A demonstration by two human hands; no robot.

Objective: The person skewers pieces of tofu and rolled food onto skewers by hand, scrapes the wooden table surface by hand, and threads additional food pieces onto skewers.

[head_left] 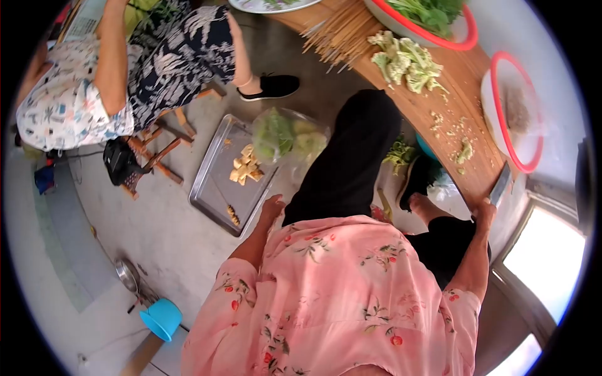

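Right hand (484, 213): closed round the handle end of a knife (500, 185), blade pointing far, at the near right end of the wooden table (456, 164). Can't tell if the blade touches the wood.

Left hand (272, 205): low by the left thigh, just right of the metal tray (210, 182). Finger spread and any hold can't be told, too small and turned away.

Cauliflower (411, 62) sits on the table, far of the knife and well apart from it; crumbs and a small piece lie between. Skewer sticks (338, 34) lie left of it, red-rimmed bowls far and right.

Tray on floor: pale chunks (246, 166) far side, one loaded skewer (232, 212) near side. Plastic bag (290, 135) of greens at its far right corner. Another person (78, 94) sits far left.
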